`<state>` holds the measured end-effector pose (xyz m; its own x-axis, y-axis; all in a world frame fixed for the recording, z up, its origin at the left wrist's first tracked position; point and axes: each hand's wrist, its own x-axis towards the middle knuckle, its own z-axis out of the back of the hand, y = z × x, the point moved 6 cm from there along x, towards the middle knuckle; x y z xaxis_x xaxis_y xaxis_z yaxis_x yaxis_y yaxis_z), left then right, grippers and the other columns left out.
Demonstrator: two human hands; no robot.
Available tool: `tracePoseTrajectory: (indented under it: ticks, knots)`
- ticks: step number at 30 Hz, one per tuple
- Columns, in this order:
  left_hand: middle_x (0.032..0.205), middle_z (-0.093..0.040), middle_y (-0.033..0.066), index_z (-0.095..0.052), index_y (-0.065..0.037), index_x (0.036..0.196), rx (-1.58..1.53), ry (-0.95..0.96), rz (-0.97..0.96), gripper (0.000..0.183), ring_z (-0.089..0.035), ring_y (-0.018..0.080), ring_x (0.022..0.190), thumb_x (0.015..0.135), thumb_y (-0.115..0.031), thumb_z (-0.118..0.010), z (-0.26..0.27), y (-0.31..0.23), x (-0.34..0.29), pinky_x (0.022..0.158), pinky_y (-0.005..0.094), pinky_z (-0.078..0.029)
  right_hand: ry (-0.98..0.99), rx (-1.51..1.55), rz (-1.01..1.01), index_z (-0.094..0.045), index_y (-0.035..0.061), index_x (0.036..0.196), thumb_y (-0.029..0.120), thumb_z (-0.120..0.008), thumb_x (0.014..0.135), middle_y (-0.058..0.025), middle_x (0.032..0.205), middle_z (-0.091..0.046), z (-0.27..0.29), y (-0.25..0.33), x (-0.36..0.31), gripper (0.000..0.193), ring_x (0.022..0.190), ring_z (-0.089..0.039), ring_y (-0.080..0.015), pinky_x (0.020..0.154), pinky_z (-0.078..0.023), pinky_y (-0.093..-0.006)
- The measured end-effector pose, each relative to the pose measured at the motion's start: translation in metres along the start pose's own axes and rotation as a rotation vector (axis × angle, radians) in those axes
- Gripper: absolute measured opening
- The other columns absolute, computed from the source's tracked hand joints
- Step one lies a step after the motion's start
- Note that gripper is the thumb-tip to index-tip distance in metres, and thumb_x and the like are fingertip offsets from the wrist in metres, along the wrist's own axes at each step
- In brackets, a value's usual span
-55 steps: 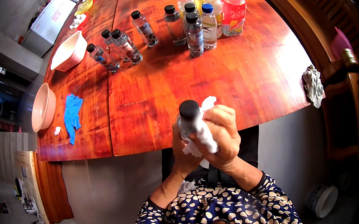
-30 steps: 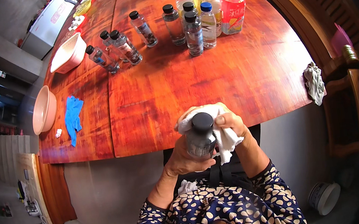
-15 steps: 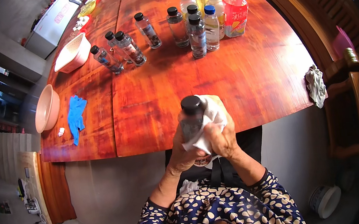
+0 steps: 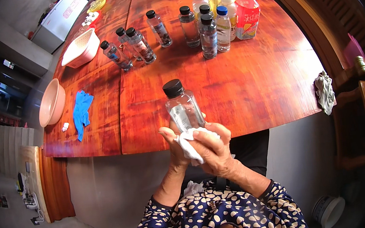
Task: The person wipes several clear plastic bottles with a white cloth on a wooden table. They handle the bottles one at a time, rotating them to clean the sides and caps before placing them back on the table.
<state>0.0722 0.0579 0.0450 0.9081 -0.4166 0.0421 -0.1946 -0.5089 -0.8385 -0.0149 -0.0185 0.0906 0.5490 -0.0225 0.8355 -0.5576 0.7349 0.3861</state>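
Observation:
A clear bottle [image 4: 185, 107] with a black cap tilts to the left in front of me, above the table's near edge. My left hand [image 4: 177, 153] is closed on its lower left side, thumb sticking up; some of its fingers are hidden behind the bottle. Around the bottle's lower part, my right hand [image 4: 218, 153] presses a white cloth [image 4: 190, 147], its fingers curled over the fabric. The bottle's base is hidden by the cloth and hands.
Several black-capped bottles [image 4: 141, 49] stand farther off on the red-brown table [image 4: 233, 85]. Right of them are drink bottles [image 4: 248, 17] with coloured caps. A blue glove [image 4: 83, 112], a pink basin [image 4: 52, 102] and a basket [image 4: 81, 49] lie left; a grey rag [image 4: 324, 92] hangs at the right edge.
The bottle has risen and tipped left, showing more of its body. The cloth has gone from its upper right side to its lower part, with my right hand on it.

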Motion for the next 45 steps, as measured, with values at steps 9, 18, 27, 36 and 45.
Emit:
tracePoseTrajectory:
  ticks: [9, 18, 27, 36, 45]
  knots:
    - [0.128, -0.047, 0.0055, -0.037, -0.006, 0.135, 0.384, -0.066, -0.03, 0.091, -0.046, 0.0168, 0.118, 0.083, -0.078, -0.016, -0.008, 0.005, -0.017, 0.099, 0.0324, -0.037, -0.21, 0.203, -0.228, -0.06, 0.0078, 0.11, -0.005, -0.067, 0.063, -0.0109, 0.092, -0.049, 0.009, -0.036, 0.038, 0.049, 0.08, -0.048, -0.0251, 0.066, -0.045, -0.0351]
    - [0.135, -0.045, 0.0057, -0.037, -0.003, 0.137, 0.37, -0.028, -0.149, 0.072, -0.044, 0.0175, 0.123, 0.095, -0.06, -0.025, -0.01, -0.002, -0.009, 0.102, 0.0336, -0.036, -0.148, 0.147, -0.391, -0.05, -0.0028, 0.123, 0.017, -0.051, 0.089, -0.0217, 0.109, -0.05, -0.004, -0.048, 0.029, 0.039, 0.098, -0.048, -0.0355, 0.084, -0.041, -0.0437]
    - [0.105, -0.057, 0.0041, -0.048, -0.003, 0.119, 0.215, -0.199, -0.105, 0.072, -0.056, 0.0144, 0.093, 0.091, -0.067, -0.028, 0.022, -0.005, -0.003, 0.08, 0.0298, -0.047, 0.007, -0.061, -0.245, -0.047, -0.0084, 0.12, 0.007, -0.066, 0.074, -0.0231, 0.116, -0.046, -0.012, -0.011, -0.013, 0.052, 0.103, -0.045, -0.0394, 0.088, -0.04, -0.0462]
    - [0.115, -0.055, 0.0027, -0.045, -0.007, 0.128, 0.195, -0.134, -0.083, 0.067, -0.054, 0.0143, 0.104, 0.093, -0.063, -0.03, 0.008, 0.003, -0.005, 0.088, 0.0307, -0.045, -0.054, 0.138, -0.389, -0.051, -0.0036, 0.121, 0.001, -0.055, 0.078, -0.0202, 0.113, -0.051, -0.012, -0.043, 0.017, 0.043, 0.103, -0.048, -0.0359, 0.088, -0.04, -0.043]
    - [0.132, -0.047, 0.0052, -0.035, -0.004, 0.138, 0.379, -0.024, -0.149, 0.075, -0.046, 0.0163, 0.12, 0.093, -0.063, -0.027, 0.007, 0.014, -0.012, 0.102, 0.0338, -0.036, -0.095, 0.867, -0.75, -0.056, -0.0012, 0.112, -0.002, -0.042, 0.087, -0.0162, 0.103, -0.059, -0.022, -0.077, 0.041, 0.029, 0.093, -0.059, -0.0284, 0.081, -0.047, -0.0313]
